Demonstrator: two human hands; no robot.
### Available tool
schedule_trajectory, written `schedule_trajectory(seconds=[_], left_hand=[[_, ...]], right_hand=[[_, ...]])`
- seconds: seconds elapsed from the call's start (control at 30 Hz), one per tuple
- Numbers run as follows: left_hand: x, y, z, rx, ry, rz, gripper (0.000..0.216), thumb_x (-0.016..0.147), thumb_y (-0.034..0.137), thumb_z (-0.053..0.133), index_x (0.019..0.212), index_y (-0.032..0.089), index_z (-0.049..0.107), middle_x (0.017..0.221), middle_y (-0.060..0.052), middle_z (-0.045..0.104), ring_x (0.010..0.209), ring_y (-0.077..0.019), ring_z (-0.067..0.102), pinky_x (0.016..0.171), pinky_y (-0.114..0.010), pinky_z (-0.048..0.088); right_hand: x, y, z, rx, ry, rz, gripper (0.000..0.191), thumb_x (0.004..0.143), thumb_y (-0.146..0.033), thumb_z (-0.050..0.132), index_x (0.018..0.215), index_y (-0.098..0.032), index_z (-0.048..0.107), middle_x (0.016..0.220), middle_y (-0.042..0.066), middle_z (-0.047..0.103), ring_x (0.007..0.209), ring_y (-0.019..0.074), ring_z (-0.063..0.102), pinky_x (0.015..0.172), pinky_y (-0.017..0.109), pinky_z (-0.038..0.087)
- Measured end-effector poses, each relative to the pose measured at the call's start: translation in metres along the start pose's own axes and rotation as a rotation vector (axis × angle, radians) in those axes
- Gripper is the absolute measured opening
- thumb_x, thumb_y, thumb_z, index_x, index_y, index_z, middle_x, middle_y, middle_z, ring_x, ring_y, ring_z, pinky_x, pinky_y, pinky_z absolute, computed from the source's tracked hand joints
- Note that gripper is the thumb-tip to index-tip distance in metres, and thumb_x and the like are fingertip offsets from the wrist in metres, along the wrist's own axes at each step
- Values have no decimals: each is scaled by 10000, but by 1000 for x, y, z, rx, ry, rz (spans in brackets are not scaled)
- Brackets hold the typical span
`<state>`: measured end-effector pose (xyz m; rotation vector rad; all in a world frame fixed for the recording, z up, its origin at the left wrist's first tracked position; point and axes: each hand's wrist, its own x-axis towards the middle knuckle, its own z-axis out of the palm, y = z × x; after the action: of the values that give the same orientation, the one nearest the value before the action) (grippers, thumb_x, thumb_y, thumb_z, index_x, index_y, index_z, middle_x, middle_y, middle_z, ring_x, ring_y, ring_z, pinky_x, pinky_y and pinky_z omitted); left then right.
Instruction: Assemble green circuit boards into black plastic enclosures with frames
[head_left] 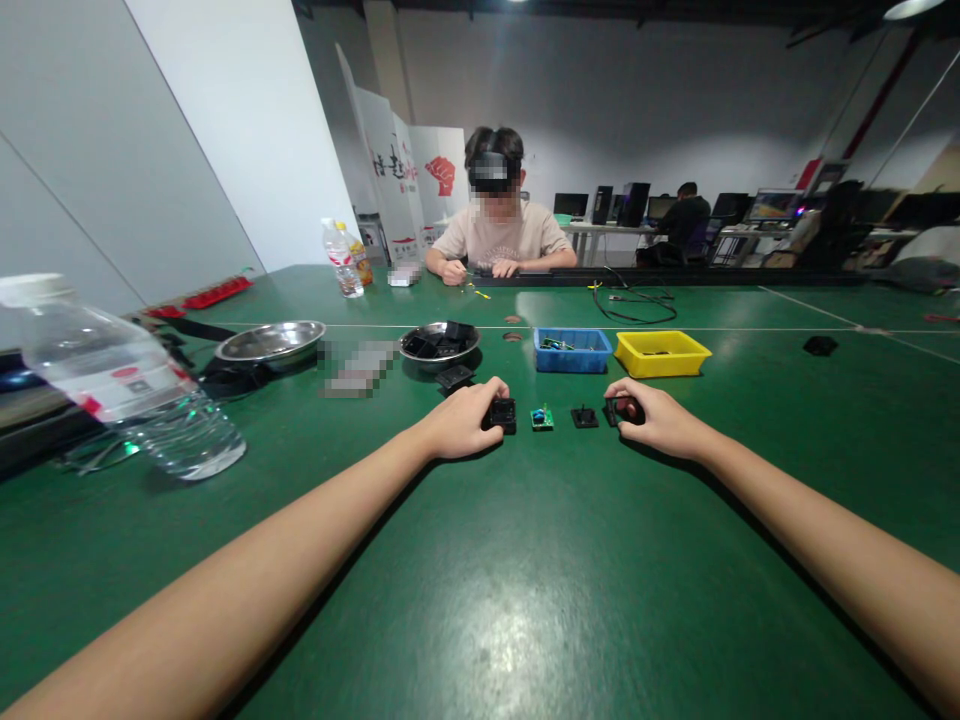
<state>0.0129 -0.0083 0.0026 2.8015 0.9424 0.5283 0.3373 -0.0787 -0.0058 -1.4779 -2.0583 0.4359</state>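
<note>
Bare forearms [262, 550] sit nearest the camera, over a green table [510, 560]. Left hand [461, 420] pinches a little black box [505, 416], thumb near side, fingers far side; right hand [664, 418] pinches a black part [610, 411] much the same way. Between them lie a small circuit board [541, 419] and a black square piece [584, 417]. My worry: either hand sliding inward could shove those two, and left knuckles drifting back might bump the loose black cover [454, 378] by the metal bowl [417, 362]. Box looks squarish, hollow side up, so no obvious long axis. Can't tell the right part's, fingers hide too much.
</note>
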Motion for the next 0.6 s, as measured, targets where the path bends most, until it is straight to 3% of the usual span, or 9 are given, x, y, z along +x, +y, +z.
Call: schedule_trajectory(seconds=[0.6], left_hand=[[2,0,0,35,-28,51,263,759,290,552,997,182,528,930,-69,644,846,-237,625,786,-354,484]], right_hand=[[0,3,0,-2,-16,-8,388,680,-233,565,1065,-199,538,836,6,570,716,163,518,692,292,424]])
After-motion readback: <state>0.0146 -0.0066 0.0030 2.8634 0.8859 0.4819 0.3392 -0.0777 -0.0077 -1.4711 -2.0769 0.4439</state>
